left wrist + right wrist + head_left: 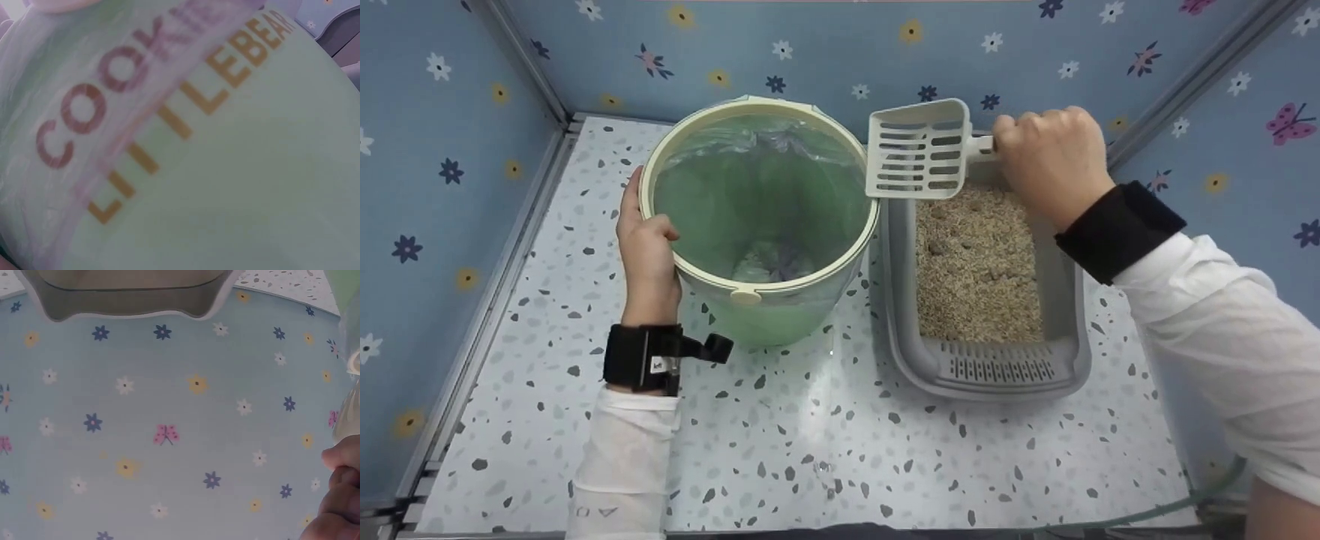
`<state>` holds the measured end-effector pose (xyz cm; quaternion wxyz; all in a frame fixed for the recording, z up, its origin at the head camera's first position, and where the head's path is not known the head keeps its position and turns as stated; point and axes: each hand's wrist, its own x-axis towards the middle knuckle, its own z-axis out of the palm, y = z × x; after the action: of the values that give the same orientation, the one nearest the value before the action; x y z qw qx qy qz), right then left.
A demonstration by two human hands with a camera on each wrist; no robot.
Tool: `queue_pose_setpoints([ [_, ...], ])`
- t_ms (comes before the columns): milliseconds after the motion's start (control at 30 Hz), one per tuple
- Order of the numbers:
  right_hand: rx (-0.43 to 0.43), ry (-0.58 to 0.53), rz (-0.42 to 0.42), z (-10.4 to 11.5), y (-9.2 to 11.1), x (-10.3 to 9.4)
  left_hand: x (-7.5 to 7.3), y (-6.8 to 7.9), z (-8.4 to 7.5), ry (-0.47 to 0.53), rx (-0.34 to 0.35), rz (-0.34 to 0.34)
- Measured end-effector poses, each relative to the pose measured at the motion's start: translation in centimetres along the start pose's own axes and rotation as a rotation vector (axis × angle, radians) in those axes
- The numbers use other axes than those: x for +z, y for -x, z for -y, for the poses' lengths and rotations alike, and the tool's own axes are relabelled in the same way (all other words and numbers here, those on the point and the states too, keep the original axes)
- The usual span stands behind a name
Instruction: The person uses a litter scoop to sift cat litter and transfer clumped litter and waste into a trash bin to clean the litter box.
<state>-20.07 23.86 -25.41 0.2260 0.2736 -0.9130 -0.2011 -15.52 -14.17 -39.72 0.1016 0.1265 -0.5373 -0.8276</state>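
My left hand (649,244) holds the left rim of a green trash bin (757,319), thumb over the cream rim and fingers along the outside. A thin clear bag lines the bin; something crumpled and purplish shows at its bottom. In the left wrist view the bin's wall (242,180) fills the picture, with lettering on it. My right hand (1054,161) grips the handle of a slotted white litter scoop (919,150). The scoop head is by the bin's right rim; I cannot tell whether they touch. No litter shows on it. Below is a grey litter box (997,364).
Tan litter (979,270) with darker clumps lies in the box, right of the bin. Both stand on a speckled white tabletop (810,465). Blue flowered panels (840,45) enclose the back and sides. A green hose (1170,506) crosses the front right corner.
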Motion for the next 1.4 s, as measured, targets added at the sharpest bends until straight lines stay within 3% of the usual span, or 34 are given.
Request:
queue_pose_setpoints([
  [267,0.086,-0.079,-0.079,-2.1,3.0,2.5,-0.1,0.1,-0.1,0.0,0.014,0.001],
  [633,0.043,-0.045,0.012,-2.5,9.1,9.2,-0.1,0.4,-0.1,-0.012,0.016,-0.01],
  [967,-0.112,0.001,0.221,-1.7,12.5,13.6,-0.2,0.5,-0.3,-0.015,0.017,-0.008],
  [1233,-0.309,0.043,0.25,-2.3,14.5,16.1,-0.2,0.5,-0.2,-0.002,0.014,-0.001],
  [1400,-0.371,0.067,0.265,-3.0,15.4,16.7,-0.1,0.6,-0.2,-0.004,0.014,-0.003],
])
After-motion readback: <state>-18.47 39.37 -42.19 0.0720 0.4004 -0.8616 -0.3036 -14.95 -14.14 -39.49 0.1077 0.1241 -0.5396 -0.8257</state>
